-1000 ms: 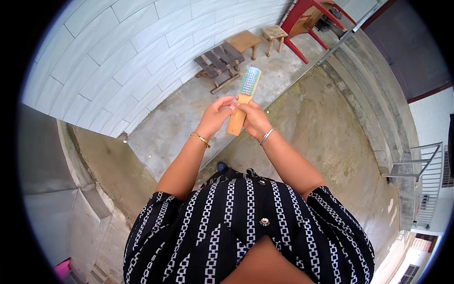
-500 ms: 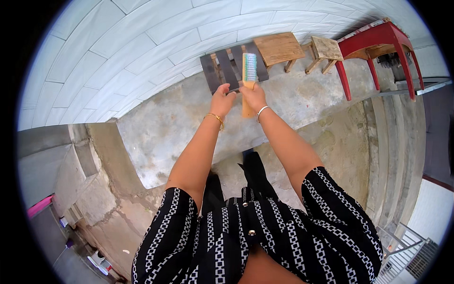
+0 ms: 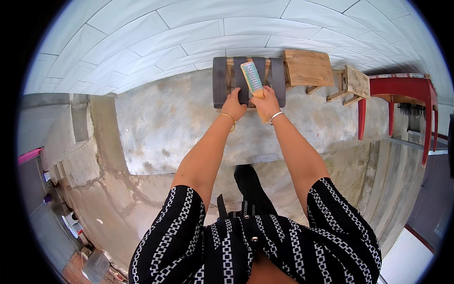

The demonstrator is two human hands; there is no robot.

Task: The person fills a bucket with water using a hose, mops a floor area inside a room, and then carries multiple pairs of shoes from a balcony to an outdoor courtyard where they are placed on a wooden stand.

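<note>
My right hand (image 3: 266,102) is closed around the wooden handle of a scrub brush (image 3: 252,78). The brush's pale and teal bristles face up, and its head tilts to the upper left. Beside it, my left hand (image 3: 234,105) has its fingers apart and holds nothing I can see. Both hands are over the near edge of a low wooden stool (image 3: 220,85) with wide dark grey straps across its top. Whether my left fingertips touch a strap, I cannot tell.
Right of the strapped stool stand a low wooden table (image 3: 308,67), a small wooden stool (image 3: 357,83) and a red table (image 3: 402,87). White wall panels (image 3: 189,28) rise behind them. The concrete ledge (image 3: 165,128) drops to a lower floor nearer me; steps (image 3: 392,184) lie at the right.
My view has shifted, so the furniture sits lower and further right. The brush has tilted from upright to the left, still in my right hand. My left hand's fingers point more forward.
</note>
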